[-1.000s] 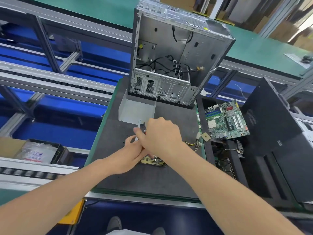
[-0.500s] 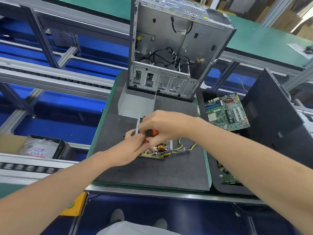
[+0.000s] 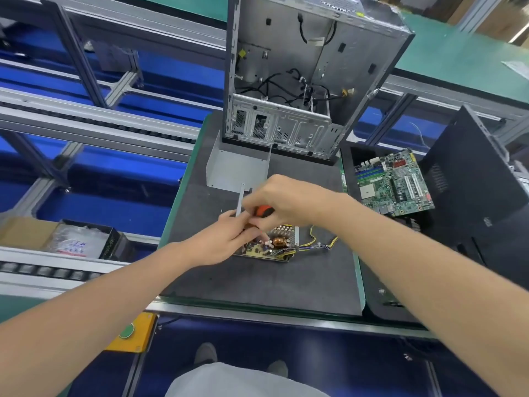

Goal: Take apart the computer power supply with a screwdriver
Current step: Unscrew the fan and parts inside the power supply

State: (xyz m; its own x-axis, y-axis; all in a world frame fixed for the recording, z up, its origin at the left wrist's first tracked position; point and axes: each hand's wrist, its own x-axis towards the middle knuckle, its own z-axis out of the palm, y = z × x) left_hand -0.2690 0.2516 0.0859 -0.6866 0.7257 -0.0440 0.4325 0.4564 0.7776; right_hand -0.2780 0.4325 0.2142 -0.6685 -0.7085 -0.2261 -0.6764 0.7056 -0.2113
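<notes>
Right hand (image 3: 286, 200), fingers curling round orange-black screwdriver (image 3: 264, 211), hovering over far edge of tan circuit board (image 3: 276, 247); tip hidden, probably pointing down. Left hand (image 3: 223, 243) pinching upright grey metal strip (image 3: 240, 199).

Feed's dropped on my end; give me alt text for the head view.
The right hand grips an orange-handled screwdriver over the power supply board on the grey mat, while the left hand lies on the board's left end, its grip hidden. A grey metal cover lies behind, before an open computer case; a motherboard sits to the right.
</notes>
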